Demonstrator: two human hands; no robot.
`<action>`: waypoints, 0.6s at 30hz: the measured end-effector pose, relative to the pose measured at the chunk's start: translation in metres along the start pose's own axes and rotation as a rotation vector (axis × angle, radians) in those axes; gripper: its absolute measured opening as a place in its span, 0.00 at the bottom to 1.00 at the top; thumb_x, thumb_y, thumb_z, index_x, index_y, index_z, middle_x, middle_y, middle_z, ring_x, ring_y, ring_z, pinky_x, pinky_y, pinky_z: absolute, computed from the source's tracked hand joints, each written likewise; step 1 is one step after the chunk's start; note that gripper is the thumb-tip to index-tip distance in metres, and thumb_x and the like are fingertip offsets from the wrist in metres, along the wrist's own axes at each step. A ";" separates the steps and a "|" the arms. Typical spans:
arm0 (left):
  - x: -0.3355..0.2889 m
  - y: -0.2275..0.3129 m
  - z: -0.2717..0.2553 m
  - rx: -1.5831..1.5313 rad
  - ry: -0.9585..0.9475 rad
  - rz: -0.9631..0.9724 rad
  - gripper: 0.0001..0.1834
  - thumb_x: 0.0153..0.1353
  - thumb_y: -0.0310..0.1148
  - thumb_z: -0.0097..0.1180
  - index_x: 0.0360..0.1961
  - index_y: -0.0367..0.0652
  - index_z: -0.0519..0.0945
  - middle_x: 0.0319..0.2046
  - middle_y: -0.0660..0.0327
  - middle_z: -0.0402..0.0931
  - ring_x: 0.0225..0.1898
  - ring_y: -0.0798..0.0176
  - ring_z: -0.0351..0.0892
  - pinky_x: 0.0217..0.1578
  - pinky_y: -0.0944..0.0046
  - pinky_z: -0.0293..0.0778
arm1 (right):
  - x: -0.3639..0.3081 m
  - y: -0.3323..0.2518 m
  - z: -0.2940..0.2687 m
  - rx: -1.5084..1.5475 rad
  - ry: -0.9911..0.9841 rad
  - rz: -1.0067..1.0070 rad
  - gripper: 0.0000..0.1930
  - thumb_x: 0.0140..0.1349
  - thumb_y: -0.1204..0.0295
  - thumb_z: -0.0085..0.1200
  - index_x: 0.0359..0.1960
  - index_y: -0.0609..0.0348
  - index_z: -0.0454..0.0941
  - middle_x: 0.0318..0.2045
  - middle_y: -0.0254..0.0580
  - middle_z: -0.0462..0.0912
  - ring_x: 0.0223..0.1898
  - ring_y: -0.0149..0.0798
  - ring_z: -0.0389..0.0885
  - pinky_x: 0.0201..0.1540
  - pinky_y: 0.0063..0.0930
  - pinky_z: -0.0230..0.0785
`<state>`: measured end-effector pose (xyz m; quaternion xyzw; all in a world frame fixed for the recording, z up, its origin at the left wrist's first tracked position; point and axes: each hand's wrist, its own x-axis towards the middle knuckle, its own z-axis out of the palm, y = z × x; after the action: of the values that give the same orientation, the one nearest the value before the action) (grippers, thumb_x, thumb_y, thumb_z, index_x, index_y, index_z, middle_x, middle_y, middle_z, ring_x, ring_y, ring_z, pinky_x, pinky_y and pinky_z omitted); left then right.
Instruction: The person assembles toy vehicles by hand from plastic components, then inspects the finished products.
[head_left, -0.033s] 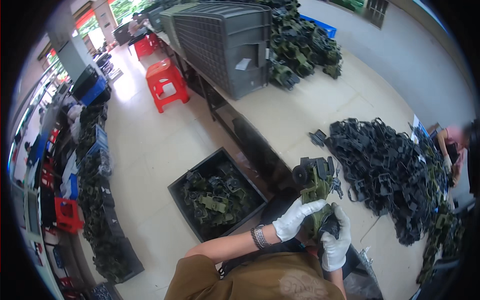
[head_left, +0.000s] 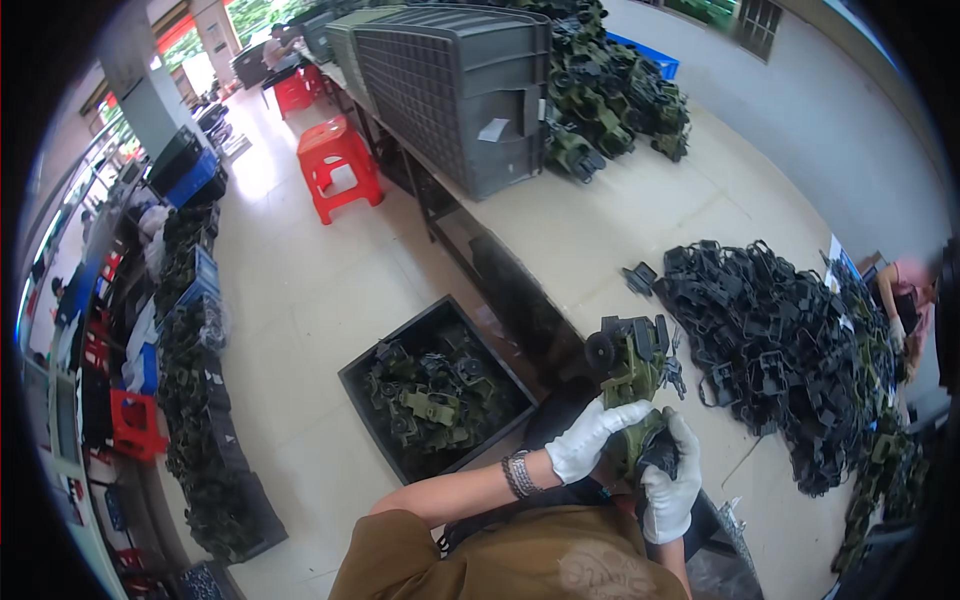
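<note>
**Q:** Head view, looking down — what are your hands on?

**A:** My white-gloved left hand [head_left: 590, 440] and right hand [head_left: 668, 490] both grip a green toy vehicle [head_left: 632, 375] with black wheels, held upright over the near edge of the workbench [head_left: 600, 240]. Left fingers curl across its body; right fingers wrap closed around its lower end.

**Q:** Any packages or labels?

**A:** A grey ribbed crate [head_left: 455, 90] stands at the bench's far left edge, a white paper tag [head_left: 494, 129] on its near wall. A blue tray [head_left: 655, 62] sits behind the far pile of green vehicles [head_left: 610, 95].

**Q:** Room to move?

**A:** The bench's middle lies bare. A heap of black parts [head_left: 775, 350] crowds its right side. On the floor to my left, a black bin [head_left: 435, 390] holds green vehicles; red stools [head_left: 335, 165] line the aisle.
</note>
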<state>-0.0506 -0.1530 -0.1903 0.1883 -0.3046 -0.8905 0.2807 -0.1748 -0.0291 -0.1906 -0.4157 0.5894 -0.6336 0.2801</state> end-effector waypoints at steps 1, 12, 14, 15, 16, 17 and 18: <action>0.000 0.001 0.000 0.014 0.008 0.001 0.22 0.69 0.39 0.59 0.61 0.44 0.74 0.51 0.66 0.79 0.54 0.70 0.76 0.59 0.63 0.69 | 0.000 0.000 0.000 -0.034 0.006 -0.012 0.49 0.50 0.43 0.73 0.65 0.68 0.71 0.64 0.50 0.74 0.65 0.43 0.72 0.69 0.38 0.62; 0.006 0.014 -0.006 0.027 0.048 -0.055 0.21 0.71 0.41 0.54 0.59 0.41 0.76 0.53 0.60 0.80 0.55 0.61 0.79 0.60 0.57 0.73 | 0.013 -0.012 0.004 -0.140 -0.070 -0.097 0.44 0.49 0.49 0.75 0.62 0.67 0.73 0.57 0.53 0.79 0.57 0.49 0.81 0.60 0.39 0.73; 0.010 0.010 -0.003 0.020 0.004 -0.070 0.24 0.72 0.45 0.52 0.63 0.42 0.74 0.57 0.58 0.78 0.58 0.59 0.77 0.62 0.55 0.71 | 0.014 -0.013 -0.002 -0.207 -0.005 -0.205 0.47 0.48 0.44 0.74 0.62 0.68 0.73 0.58 0.55 0.78 0.56 0.51 0.81 0.58 0.40 0.74; 0.012 0.002 0.002 -0.002 -0.021 -0.090 0.26 0.73 0.46 0.52 0.65 0.42 0.72 0.59 0.58 0.76 0.60 0.59 0.76 0.63 0.55 0.70 | 0.012 -0.021 -0.012 -0.416 0.022 -0.314 0.47 0.47 0.43 0.73 0.61 0.69 0.74 0.57 0.57 0.79 0.56 0.54 0.81 0.58 0.41 0.74; 0.013 -0.003 0.024 0.075 -0.005 -0.044 0.30 0.74 0.51 0.47 0.65 0.38 0.71 0.60 0.55 0.74 0.62 0.56 0.73 0.65 0.51 0.67 | 0.008 -0.029 -0.018 -0.412 0.057 -0.269 0.49 0.45 0.41 0.73 0.60 0.70 0.74 0.56 0.60 0.80 0.56 0.58 0.80 0.59 0.43 0.73; 0.014 -0.007 0.033 0.113 -0.035 -0.104 0.33 0.74 0.55 0.46 0.68 0.39 0.67 0.63 0.56 0.71 0.63 0.55 0.70 0.66 0.51 0.66 | 0.001 -0.028 -0.026 -0.470 0.112 -0.275 0.51 0.44 0.40 0.73 0.61 0.69 0.73 0.57 0.59 0.79 0.58 0.57 0.79 0.61 0.42 0.72; 0.018 -0.015 0.039 0.146 -0.052 -0.120 0.35 0.74 0.56 0.46 0.69 0.40 0.65 0.64 0.55 0.69 0.64 0.55 0.70 0.66 0.51 0.66 | -0.005 -0.032 -0.035 -0.463 0.143 -0.229 0.51 0.43 0.42 0.75 0.62 0.68 0.73 0.57 0.59 0.79 0.58 0.56 0.79 0.61 0.42 0.72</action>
<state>-0.0901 -0.1370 -0.1738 0.2029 -0.3642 -0.8857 0.2043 -0.1976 -0.0019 -0.1588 -0.4866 0.6862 -0.5371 0.0617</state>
